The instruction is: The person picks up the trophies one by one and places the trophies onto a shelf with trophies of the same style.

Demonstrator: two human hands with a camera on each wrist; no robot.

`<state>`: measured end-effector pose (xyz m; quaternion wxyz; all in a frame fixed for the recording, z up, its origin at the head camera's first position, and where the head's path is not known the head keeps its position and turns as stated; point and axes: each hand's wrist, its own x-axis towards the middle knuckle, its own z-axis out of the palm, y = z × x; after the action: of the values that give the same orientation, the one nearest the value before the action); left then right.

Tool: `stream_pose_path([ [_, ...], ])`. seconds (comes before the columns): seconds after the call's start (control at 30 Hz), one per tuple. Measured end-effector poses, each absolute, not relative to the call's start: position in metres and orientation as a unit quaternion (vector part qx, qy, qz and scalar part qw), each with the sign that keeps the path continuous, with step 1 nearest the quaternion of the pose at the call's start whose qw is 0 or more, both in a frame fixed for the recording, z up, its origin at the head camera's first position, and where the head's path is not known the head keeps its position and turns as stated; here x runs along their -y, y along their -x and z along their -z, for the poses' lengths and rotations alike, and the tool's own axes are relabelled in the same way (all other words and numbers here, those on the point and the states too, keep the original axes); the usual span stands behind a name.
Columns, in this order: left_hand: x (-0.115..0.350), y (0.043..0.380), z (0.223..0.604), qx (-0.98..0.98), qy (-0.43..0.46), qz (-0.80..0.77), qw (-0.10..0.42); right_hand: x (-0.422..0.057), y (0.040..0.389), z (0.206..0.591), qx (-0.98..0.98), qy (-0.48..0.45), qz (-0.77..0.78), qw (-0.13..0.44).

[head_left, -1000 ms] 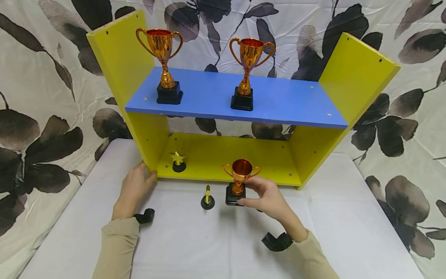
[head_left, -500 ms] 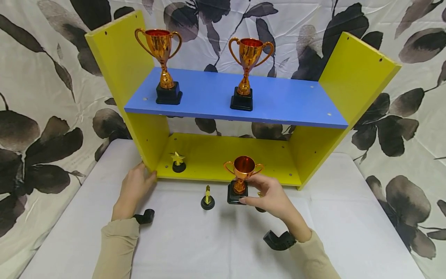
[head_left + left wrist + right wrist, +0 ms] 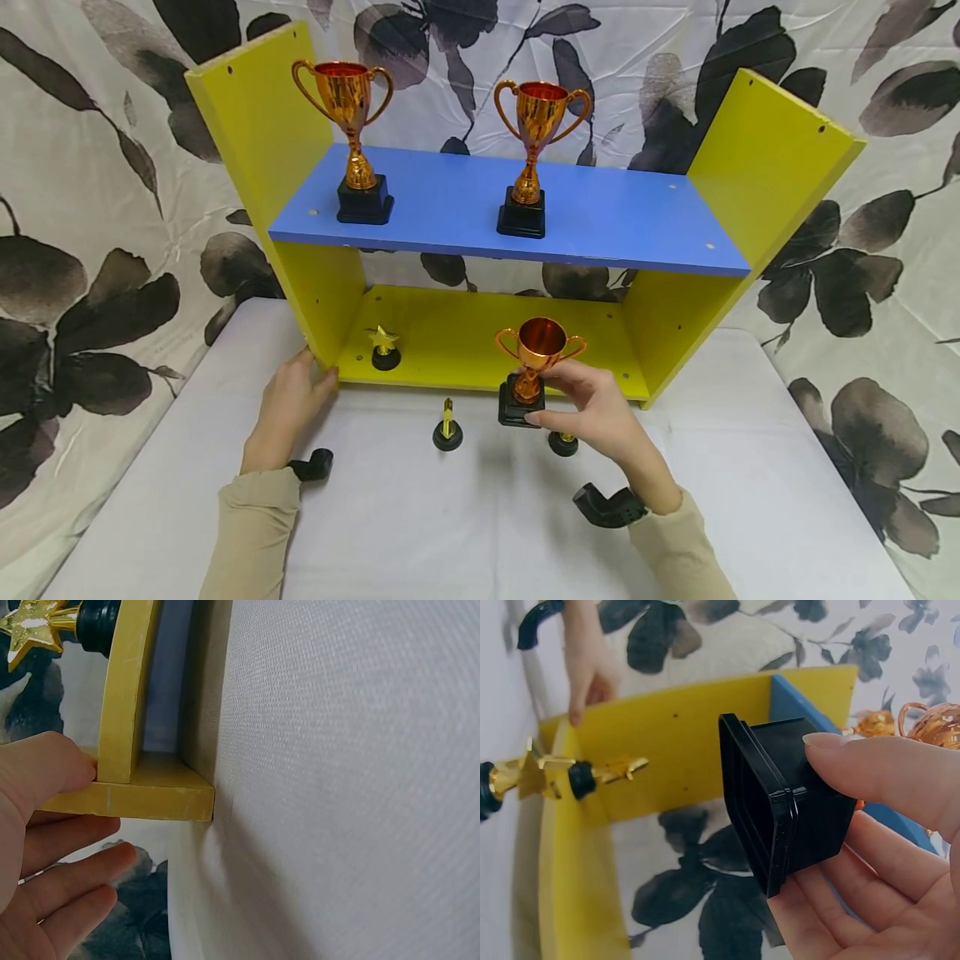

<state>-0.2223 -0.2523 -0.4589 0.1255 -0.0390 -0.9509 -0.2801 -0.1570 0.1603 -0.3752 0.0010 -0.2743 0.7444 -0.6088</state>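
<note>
My right hand (image 3: 592, 408) holds a copper-coloured trophy cup (image 3: 542, 342) by its black square base (image 3: 795, 802), thumb on one side and fingers on the other. The cup is upright, raised off the table in front of the lower yellow board. At the shelf's lower left corner my left hand (image 3: 291, 408) grips the yellow side panel (image 3: 161, 801), thumb inside and fingers outside. A small gold star trophy (image 3: 385, 348) stands on the lower board. Two more small trophies stand on the table: one edge-on (image 3: 447, 427), the other (image 3: 564, 442) partly hidden by my right hand.
Two larger copper trophy cups, one left (image 3: 356, 142) and one near the middle (image 3: 532, 158), stand on the blue upper shelf (image 3: 622, 208). A white cloth (image 3: 420, 533) covers the table. Behind the shelf hangs a flower-patterned sheet (image 3: 885, 275).
My right hand has lifted the trophy cup slightly and moved it right, toward the shelf, uncovering the base of a small trophy below. The left hand stays at the panel.
</note>
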Motion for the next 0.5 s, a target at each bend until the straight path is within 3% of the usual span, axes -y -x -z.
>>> stream_pose_path([
  [0.5,0.252,0.222,0.461,0.956,0.04,0.26,0.132,-0.167,0.152,0.359,-0.745,0.279,0.605,-0.024],
])
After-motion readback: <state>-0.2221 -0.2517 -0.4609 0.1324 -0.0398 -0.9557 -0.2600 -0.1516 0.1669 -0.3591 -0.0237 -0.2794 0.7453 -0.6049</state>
